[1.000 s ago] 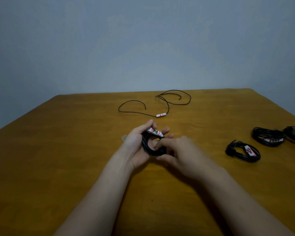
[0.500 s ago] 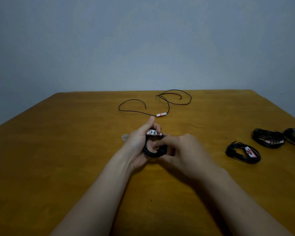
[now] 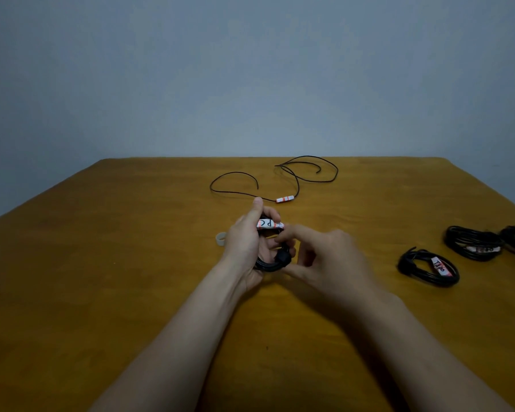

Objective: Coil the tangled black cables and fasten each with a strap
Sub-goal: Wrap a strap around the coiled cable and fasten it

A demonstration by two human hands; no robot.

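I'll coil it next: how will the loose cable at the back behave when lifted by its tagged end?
The loose cable is thin and lies in slack curves, so it will probably hang floppy and trail. It looks light. Its crossing loops may snag into a tangle.

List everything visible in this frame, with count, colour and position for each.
table: one, orange-brown wood, fills the lower frame
wall: one, grey-blue, behind the table
loose cable: one, black with a white-and-red tag, uncoiled at the far centre
held coil: one, black with a white tag, at the centre between both hands
coiled cables: three, black, on the table at the right; two show white tags, the rightmost is cut off by the frame edge
small ring: one, whitish, on the table just left of the left hand
left hand: one, grips the held coil
right hand: one, blurred, pinches the coil's right side
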